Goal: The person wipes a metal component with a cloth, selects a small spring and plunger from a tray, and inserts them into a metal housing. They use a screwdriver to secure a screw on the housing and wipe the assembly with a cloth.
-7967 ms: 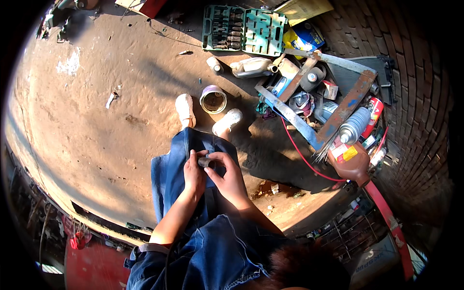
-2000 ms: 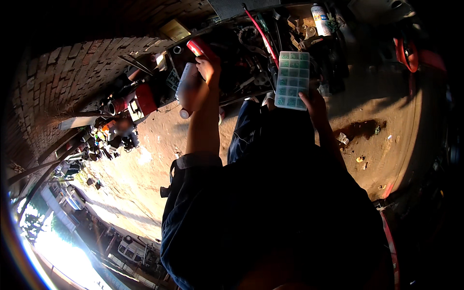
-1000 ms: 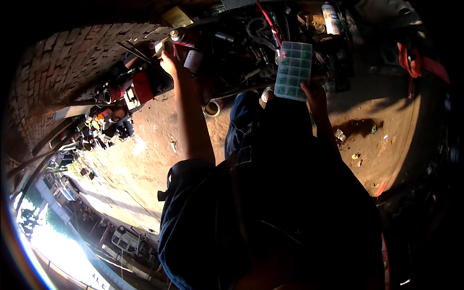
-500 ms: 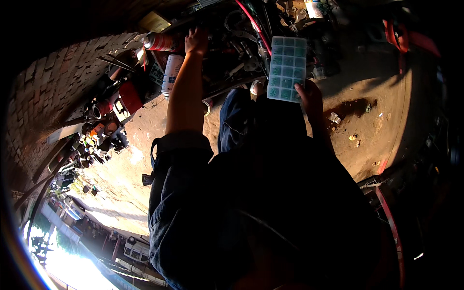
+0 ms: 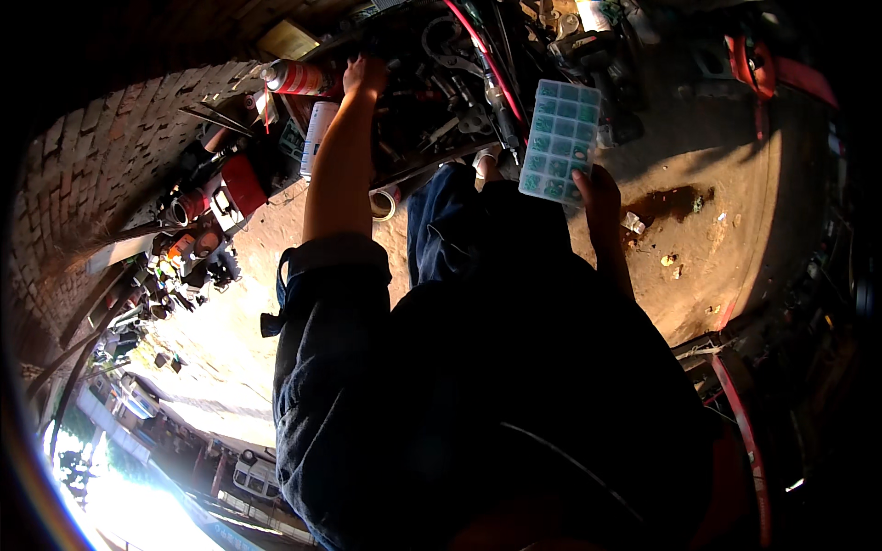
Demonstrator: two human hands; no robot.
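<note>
My right hand point(image 5: 600, 191) grips a flat, see-through compartment box point(image 5: 559, 138) by its lower right corner, thumb on top. Small green pieces, perhaps rings, lie in its many square cells. On the other side, my left arm stretches forward over a dark, cluttered bench. My left hand point(image 5: 364, 77) is down among the tools there, just right of a red spray can point(image 5: 299, 78); shadow hides its fingertips and anything under them. A white can point(image 5: 318, 138) stands beside my left forearm.
Wrenches and other metal tools point(image 5: 459, 101) crowd the bench, crossed by a red hose point(image 5: 487, 46). A brick wall point(image 5: 110, 138) rises at left, a red box point(image 5: 241, 186) near it. A roll point(image 5: 384, 202) lies by my knee. The floor point(image 5: 680, 266) at right has a dark stain and scraps.
The compartment box and my right hand have shifted slightly right and down, the box tilting a little. My left hand has moved slightly left, staying over the bench.
</note>
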